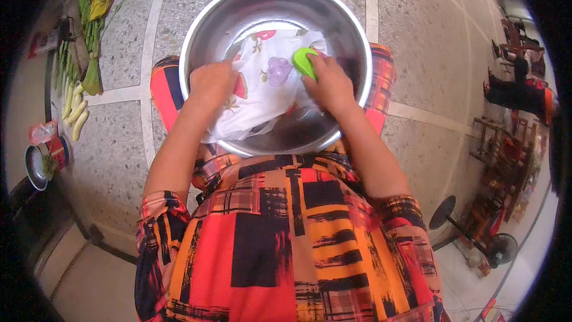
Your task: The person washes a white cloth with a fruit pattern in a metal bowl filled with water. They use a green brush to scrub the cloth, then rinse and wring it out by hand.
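A large round stainless steel basin sits before me between my knees. Inside it a white cloth printed with fruit is spread, one edge hanging over the near left rim. My left hand is closed in a fist on the cloth's left side. In my right hand is a bright green oval thing, held against the cloth's right part; whether it is a brush or a soap bar I cannot tell. Some folds on the right lie hidden under that hand.
Leafy green stalks and several pale long vegetables lie on the speckled floor at left. A metal bowl stands nearer. A pedestal fan is at right; a person is beyond, near wooden furniture.
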Demonstrator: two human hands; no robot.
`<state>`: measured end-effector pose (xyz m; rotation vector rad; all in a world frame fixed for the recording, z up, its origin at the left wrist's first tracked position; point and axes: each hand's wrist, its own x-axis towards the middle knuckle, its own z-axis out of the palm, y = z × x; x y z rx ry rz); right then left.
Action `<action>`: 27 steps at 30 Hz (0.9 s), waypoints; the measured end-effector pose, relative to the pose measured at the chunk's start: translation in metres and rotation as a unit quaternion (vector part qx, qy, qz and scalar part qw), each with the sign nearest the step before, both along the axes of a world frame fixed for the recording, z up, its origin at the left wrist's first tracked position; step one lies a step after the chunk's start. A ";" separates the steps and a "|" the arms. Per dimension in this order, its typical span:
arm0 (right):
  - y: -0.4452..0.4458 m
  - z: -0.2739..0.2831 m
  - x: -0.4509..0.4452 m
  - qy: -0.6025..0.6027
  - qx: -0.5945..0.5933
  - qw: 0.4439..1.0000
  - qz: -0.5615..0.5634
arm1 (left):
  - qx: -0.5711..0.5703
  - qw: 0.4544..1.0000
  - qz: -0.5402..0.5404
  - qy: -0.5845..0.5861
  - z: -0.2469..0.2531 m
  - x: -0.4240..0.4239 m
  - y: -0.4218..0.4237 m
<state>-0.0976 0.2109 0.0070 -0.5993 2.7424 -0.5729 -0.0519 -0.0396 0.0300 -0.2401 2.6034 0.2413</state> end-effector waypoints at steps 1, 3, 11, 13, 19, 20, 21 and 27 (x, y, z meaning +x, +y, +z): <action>-0.001 -0.001 0.000 0.003 -0.002 1.000 -0.009 | 0.034 0.997 0.039 0.049 -0.004 0.005 -0.002; -0.002 -0.002 0.000 0.009 -0.003 1.000 -0.030 | 0.104 0.977 0.117 0.144 -0.019 0.019 -0.011; -0.050 0.005 0.012 0.034 -0.307 0.951 -0.028 | 0.488 0.724 0.437 0.218 -0.024 0.040 0.001; -0.075 0.005 0.035 0.036 -0.361 0.926 0.101 | 0.552 0.637 0.485 0.233 -0.005 0.035 0.014; -0.062 -0.034 0.011 -0.058 -0.019 0.998 -0.023 | 0.619 0.525 0.511 0.283 0.007 0.044 0.008; -0.052 -0.042 -0.007 -0.035 -0.013 0.998 -0.053 | 0.615 0.522 0.518 0.285 0.005 0.047 0.001; -0.045 -0.026 -0.013 0.004 0.024 0.999 -0.046 | 0.606 0.531 0.530 0.265 0.004 0.054 0.002; -0.030 -0.004 -0.025 0.040 0.009 0.995 -0.095 | 0.609 0.553 0.525 0.217 0.009 0.059 0.008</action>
